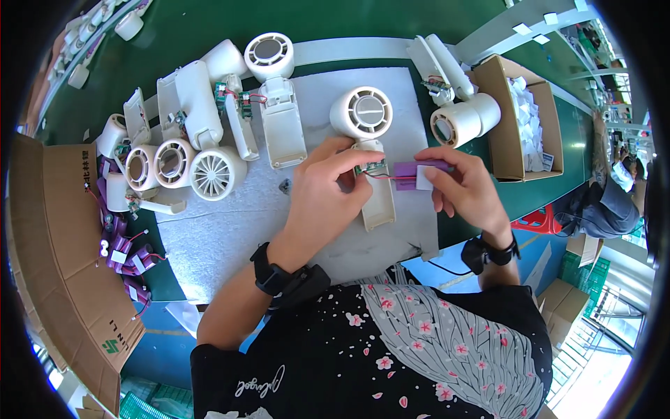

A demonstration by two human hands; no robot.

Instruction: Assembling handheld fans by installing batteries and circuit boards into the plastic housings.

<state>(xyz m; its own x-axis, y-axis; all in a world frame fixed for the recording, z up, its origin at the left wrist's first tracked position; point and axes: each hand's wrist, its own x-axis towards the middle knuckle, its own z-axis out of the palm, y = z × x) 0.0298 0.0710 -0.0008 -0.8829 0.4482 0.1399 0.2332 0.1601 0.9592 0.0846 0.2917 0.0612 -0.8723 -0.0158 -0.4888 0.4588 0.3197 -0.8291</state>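
A white handheld fan lies in front of me, its round head (363,112) pointing away and its handle shell (379,206) open toward me. At the top of the shell sits a small green circuit board (370,167). My left hand (322,187) is closed there, thumb and index finger pinching the board; its other fingers are partly hidden. Red and black wires (392,177) run from the board to a purple battery pack (405,169). My right hand (466,185) grips this pack beside the shell, its thumb by a white pad (423,179) on it.
Several opened fans (197,105) stand or lie on the left of the grey mat (328,255). More purple battery packs (132,255) are heaped by a cardboard box (66,230). On the right are another fan (464,122) and a carton (506,133) holding white pieces.
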